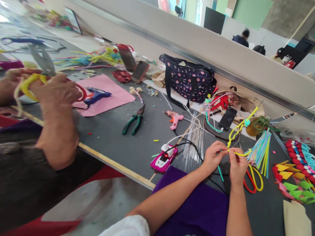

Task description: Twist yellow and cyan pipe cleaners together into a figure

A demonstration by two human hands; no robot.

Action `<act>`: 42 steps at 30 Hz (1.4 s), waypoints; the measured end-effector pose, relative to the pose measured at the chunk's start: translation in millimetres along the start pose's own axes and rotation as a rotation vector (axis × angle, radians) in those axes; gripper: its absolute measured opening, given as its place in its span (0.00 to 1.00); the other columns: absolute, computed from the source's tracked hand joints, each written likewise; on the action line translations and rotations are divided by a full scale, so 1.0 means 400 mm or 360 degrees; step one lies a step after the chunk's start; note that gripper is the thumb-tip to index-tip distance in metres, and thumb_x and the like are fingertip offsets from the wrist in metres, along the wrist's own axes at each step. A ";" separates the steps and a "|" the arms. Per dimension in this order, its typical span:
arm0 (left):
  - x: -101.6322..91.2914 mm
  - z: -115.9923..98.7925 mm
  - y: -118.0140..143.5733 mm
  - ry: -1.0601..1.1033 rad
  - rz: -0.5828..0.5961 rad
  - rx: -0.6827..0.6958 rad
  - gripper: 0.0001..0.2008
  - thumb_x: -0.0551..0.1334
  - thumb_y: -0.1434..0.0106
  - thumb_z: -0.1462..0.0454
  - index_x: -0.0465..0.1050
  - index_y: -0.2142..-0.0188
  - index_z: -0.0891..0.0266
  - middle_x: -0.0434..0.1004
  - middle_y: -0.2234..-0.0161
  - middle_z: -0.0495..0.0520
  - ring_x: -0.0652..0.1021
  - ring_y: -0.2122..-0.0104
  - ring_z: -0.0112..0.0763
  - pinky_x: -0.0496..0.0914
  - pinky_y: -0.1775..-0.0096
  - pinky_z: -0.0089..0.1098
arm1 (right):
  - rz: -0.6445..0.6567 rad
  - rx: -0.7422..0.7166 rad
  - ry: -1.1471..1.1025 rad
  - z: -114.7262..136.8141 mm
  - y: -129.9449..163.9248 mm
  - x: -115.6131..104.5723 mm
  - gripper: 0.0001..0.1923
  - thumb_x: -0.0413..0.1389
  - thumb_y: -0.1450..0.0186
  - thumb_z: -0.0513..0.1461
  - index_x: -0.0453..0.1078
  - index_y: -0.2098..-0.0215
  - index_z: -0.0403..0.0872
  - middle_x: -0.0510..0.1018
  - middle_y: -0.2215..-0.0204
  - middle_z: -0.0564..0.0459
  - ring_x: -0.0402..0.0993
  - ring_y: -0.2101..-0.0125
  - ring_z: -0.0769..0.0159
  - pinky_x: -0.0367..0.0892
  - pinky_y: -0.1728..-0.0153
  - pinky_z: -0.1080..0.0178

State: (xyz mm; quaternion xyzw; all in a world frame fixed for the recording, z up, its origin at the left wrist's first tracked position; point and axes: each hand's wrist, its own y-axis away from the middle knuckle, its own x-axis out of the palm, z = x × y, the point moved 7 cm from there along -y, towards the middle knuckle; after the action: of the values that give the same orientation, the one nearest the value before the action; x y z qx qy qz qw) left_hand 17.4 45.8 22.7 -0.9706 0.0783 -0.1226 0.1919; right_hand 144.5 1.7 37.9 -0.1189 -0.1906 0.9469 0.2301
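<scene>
My left hand (216,155) and my right hand (237,164) are side by side over the grey table, fingertips pinched together. Between them is the lower end of a yellow pipe cleaner (232,136), twisted in loops that run up and to the right. A thin wire tip pokes out of its top, and a small turquoise tuft (247,122) sits partway along it. One loose yellow end passes over my right fingers. Close to my right hand lie scissors (258,183) with red and yellow handles and a bundle of pastel stems (262,152).
A co-worker's hand (59,88) holds scissors at left. Pliers (134,123), a pink glue gun (175,118), a magenta power strip (164,159) with cables, and thin wires (194,144) lie on the table. Behind stand a dotted bag (190,80) and a jar (257,126).
</scene>
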 end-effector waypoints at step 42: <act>0.005 0.129 -0.001 0.0393 0.0100 -0.0828 0.18 0.69 0.50 0.53 0.73 0.72 0.67 0.72 0.79 0.49 0.71 0.82 0.23 0.66 0.78 0.24 | -0.0145 0.0545 -0.0126 -0.107 0.005 0.014 0.18 0.60 0.42 0.50 0.74 0.65 0.43 0.75 0.74 0.52 0.66 0.78 0.71 0.62 0.78 0.67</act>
State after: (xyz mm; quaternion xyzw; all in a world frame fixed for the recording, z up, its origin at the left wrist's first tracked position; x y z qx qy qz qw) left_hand 33.2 64.1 -23.0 -0.9620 0.1598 -0.2096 -0.0709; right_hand 152.4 15.6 -2.1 -0.0317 -0.0409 0.9580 0.2820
